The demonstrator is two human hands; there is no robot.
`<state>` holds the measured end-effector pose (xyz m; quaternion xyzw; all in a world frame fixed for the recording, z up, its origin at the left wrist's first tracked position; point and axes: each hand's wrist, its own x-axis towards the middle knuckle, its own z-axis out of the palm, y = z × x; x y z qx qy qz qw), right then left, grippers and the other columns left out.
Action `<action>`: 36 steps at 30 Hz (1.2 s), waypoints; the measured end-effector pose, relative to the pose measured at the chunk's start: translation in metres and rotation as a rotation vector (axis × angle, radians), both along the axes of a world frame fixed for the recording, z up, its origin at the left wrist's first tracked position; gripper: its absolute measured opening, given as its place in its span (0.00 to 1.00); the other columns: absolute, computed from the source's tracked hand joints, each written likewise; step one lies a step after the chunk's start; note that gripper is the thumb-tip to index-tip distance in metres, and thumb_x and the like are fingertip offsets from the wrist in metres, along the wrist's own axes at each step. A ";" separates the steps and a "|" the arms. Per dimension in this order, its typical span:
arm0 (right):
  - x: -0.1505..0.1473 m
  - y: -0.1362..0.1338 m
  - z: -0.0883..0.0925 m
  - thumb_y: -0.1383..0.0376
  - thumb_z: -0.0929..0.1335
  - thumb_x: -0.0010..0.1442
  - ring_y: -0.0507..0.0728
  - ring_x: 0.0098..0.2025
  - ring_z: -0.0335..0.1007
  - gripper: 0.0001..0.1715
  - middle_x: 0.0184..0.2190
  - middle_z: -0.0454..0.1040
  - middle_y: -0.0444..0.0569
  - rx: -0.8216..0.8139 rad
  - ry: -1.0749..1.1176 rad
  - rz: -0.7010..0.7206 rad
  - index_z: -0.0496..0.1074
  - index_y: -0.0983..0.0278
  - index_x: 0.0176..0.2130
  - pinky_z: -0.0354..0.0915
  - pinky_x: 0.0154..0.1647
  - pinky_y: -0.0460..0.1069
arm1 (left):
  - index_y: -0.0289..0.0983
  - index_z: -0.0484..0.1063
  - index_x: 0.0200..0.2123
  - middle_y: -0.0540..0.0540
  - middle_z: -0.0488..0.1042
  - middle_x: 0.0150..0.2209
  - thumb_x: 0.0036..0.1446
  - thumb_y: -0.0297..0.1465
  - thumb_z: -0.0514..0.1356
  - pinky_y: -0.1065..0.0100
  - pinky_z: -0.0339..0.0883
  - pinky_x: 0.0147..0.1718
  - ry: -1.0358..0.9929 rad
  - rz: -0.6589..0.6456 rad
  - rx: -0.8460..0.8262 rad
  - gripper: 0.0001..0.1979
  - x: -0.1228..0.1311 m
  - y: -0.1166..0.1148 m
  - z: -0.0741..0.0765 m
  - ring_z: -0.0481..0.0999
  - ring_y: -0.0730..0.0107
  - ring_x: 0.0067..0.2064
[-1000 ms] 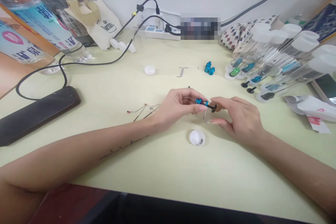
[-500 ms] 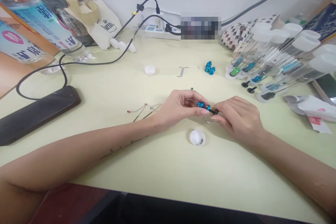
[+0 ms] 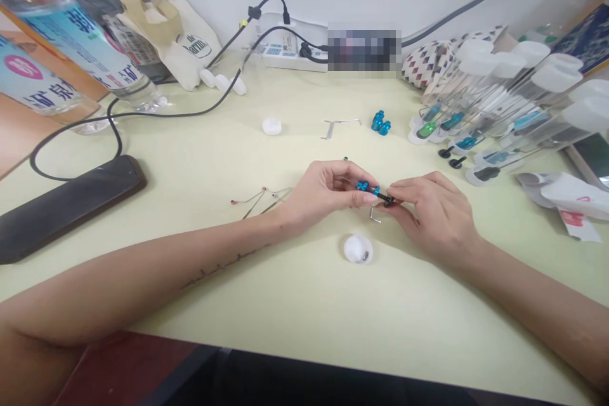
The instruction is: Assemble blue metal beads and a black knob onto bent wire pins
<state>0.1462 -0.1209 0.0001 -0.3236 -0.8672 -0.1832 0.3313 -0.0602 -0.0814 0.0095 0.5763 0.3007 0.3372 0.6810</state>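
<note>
Closely together above the middle of the desk [image 3: 304,304], the left hand [image 3: 326,193] pinches a blue-and-black pin [image 3: 368,189] — the right hand [image 3: 432,216], curled narrow, grips its black end.

Your left: two water bottles [image 3: 71,38] lying down, dark flat case [image 3: 71,209], black cable [image 3: 162,115] | ahead of you: canvas tote bag [image 3: 190,44], power strip [image 3: 280,57] | your right: diamond-patterned pouch [image 3: 425,63]
</note>
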 end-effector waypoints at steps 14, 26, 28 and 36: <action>0.000 0.000 0.009 0.61 0.65 0.64 0.53 0.24 0.67 0.10 0.24 0.74 0.48 -0.073 -0.055 0.002 0.66 0.65 0.33 0.61 0.28 0.50 | 0.34 0.76 0.35 0.46 0.75 0.32 0.45 0.33 0.69 0.71 0.66 0.34 0.055 -0.031 0.011 0.13 0.000 -0.001 0.002 0.73 0.74 0.34; -0.003 -0.002 0.009 0.66 0.69 0.59 0.53 0.28 0.68 0.08 0.28 0.75 0.48 -0.019 -0.081 -0.026 0.65 0.65 0.38 0.60 0.30 0.49 | 0.34 0.76 0.36 0.45 0.75 0.33 0.46 0.33 0.69 0.70 0.68 0.36 0.041 -0.018 0.010 0.14 0.000 0.000 0.003 0.75 0.72 0.35; -0.004 -0.002 0.011 0.63 0.68 0.61 0.53 0.26 0.66 0.07 0.24 0.73 0.47 -0.044 -0.089 -0.028 0.65 0.65 0.35 0.59 0.29 0.50 | 0.34 0.76 0.36 0.45 0.76 0.33 0.45 0.33 0.69 0.69 0.68 0.36 0.059 -0.026 0.009 0.14 0.000 0.000 0.003 0.75 0.72 0.35; -0.002 -0.001 0.007 0.73 0.67 0.59 0.53 0.32 0.70 0.08 0.32 0.77 0.49 0.030 -0.100 -0.037 0.66 0.65 0.41 0.61 0.32 0.49 | 0.34 0.76 0.36 0.46 0.75 0.34 0.45 0.33 0.69 0.70 0.68 0.36 0.026 -0.005 -0.003 0.14 0.000 0.000 0.003 0.74 0.73 0.35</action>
